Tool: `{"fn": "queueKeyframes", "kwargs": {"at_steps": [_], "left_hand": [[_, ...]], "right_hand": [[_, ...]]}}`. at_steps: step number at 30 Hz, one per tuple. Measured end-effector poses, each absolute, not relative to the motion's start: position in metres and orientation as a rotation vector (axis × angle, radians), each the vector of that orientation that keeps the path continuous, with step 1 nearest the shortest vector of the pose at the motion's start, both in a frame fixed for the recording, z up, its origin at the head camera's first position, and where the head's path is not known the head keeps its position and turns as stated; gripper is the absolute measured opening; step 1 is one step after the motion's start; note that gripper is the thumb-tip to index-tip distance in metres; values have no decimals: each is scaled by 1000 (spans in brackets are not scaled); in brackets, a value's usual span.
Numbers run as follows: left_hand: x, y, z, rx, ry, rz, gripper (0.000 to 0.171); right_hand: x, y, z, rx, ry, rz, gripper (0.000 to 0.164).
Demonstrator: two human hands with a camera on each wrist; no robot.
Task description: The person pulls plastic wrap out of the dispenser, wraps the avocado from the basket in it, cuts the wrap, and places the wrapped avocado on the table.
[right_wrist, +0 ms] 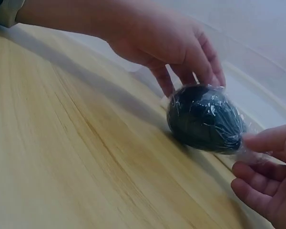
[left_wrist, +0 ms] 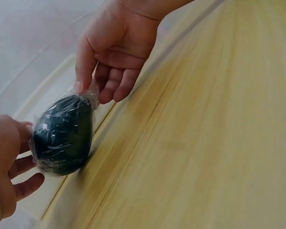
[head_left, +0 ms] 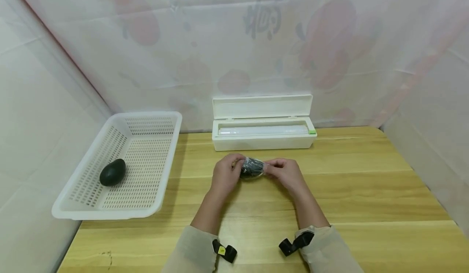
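A dark green avocado point(head_left: 252, 168), wrapped in clear cling film, is held between both hands just above the wooden table. My left hand point(head_left: 227, 174) grips its rounded end, fingers and thumb curled about the side. At the narrower end, my right hand point(head_left: 287, 174) pinches the gathered cling film point(right_wrist: 250, 151) between thumb and fingers. Wrinkled film shines over the whole avocado point(left_wrist: 64, 136) in the left wrist view, bunched up under the right thumb. Another avocado point(head_left: 112, 172), dark and with no film visible on it, lies in the white basket at the left.
The white perforated basket point(head_left: 169, 159) stands on the table's left side. Behind the hands sits a white cling film box point(head_left: 261, 143), its lid raised and a film roll point(head_left: 261, 130) inside. A patterned curtain point(head_left: 234, 40) hangs along the back edge of the wooden table point(head_left: 366, 191).
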State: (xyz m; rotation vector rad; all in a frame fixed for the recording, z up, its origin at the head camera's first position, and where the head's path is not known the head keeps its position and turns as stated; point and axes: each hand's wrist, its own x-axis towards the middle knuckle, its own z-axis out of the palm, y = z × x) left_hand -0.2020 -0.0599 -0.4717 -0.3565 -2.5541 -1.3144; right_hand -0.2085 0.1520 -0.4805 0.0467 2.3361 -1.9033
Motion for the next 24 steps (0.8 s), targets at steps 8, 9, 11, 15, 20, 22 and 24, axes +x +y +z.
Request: {"fn": "queueKeyframes", "kwargs": {"at_steps": [8, 9, 11, 15, 20, 22, 24], "left_hand": [[-197, -59, -467, -624, -2784, -1034, 62], [-196, -59, -466, -634, -2804, -1007, 65], [-196, -58, -466, -632, -2836, -967, 68], [-197, -56, -468, -586, -2866, -905, 67], [-198, -52, -472, -588, -2893, -779, 64], [-198, -50, -474, -623, -2896, -706, 63], [-198, -48, -476, -656, -2890, -666, 63]], "right_hand": [[-208, 154, -475, -111, 2626, -1660, 19], [-207, 153, -474, -135, 2666, -1630, 20], [-204, 149, -471, -193, 2762, -1578, 21], [-196, 132, -465, -342, 3069, -1391, 16], [-185, 110, -461, -396, 3366, -1063, 14], [-181, 106, -458, -390, 3380, -962, 20], [-179, 106, -452, -394, 3322, -923, 27]]}}
